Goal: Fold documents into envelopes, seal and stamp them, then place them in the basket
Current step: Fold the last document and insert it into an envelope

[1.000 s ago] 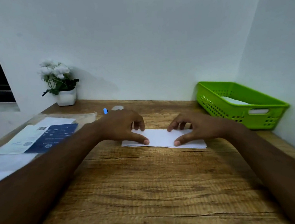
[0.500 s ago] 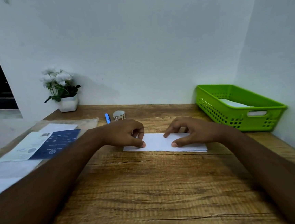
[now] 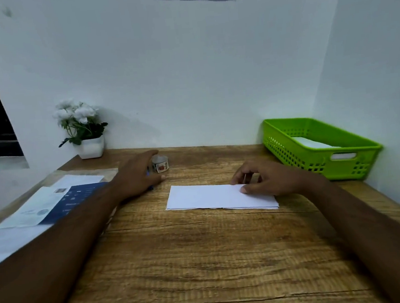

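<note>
A white envelope point(image 3: 208, 197) lies flat in the middle of the wooden desk. My right hand point(image 3: 266, 179) rests on its right end, thumb pressing the paper and fingers loosely curled behind it. My left hand point(image 3: 138, 175) hovers off to the left of the envelope, fingers extended toward a small roll of stamps point(image 3: 160, 163). It covers most of a blue pen point(image 3: 150, 187). The green basket point(image 3: 354, 157) stands at the far right with white paper inside.
A stack of documents in a clear sleeve point(image 3: 51, 203) lies along the left edge of the desk. A white pot of white flowers point(image 3: 83, 130) stands in the back left corner. White walls close the desk in at the back and right.
My left hand has left the envelope and moved back and left toward the stamp roll. My right hand stays on the envelope's right end. The camera has tilted up.
</note>
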`<control>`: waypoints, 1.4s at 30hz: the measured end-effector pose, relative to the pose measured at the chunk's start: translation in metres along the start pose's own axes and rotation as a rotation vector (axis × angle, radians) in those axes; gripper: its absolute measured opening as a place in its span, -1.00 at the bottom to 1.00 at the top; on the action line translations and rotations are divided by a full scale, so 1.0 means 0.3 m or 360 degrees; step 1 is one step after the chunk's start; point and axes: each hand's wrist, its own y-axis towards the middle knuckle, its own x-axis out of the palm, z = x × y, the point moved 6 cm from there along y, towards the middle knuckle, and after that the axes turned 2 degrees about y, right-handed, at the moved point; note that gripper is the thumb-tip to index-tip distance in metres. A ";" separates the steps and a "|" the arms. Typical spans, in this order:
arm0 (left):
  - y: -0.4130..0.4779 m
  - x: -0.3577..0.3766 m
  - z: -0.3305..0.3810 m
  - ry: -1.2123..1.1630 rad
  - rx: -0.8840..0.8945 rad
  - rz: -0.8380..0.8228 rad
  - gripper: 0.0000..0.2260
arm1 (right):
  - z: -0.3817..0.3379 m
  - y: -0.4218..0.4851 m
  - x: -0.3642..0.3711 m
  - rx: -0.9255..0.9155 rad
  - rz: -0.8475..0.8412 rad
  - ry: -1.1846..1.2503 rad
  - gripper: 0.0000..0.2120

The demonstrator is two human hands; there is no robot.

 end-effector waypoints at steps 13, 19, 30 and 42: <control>0.034 0.004 0.048 0.0123 0.0133 0.0094 -0.52 | -0.007 0.011 0.009 0.0002 -0.0026 -0.0022 -0.77; 0.026 0.010 0.065 0.0039 0.0146 0.0046 -0.35 | -0.008 0.009 0.009 0.0000 -0.0026 -0.0014 -0.76; 0.014 0.014 0.076 0.0030 0.0223 -0.0038 -0.32 | -0.030 0.009 0.012 -0.0038 0.0003 -0.0031 -0.76; -0.059 -0.010 0.098 0.0194 0.0149 -0.0015 -0.32 | -0.181 0.036 0.069 -0.0310 0.0257 -0.0240 -0.68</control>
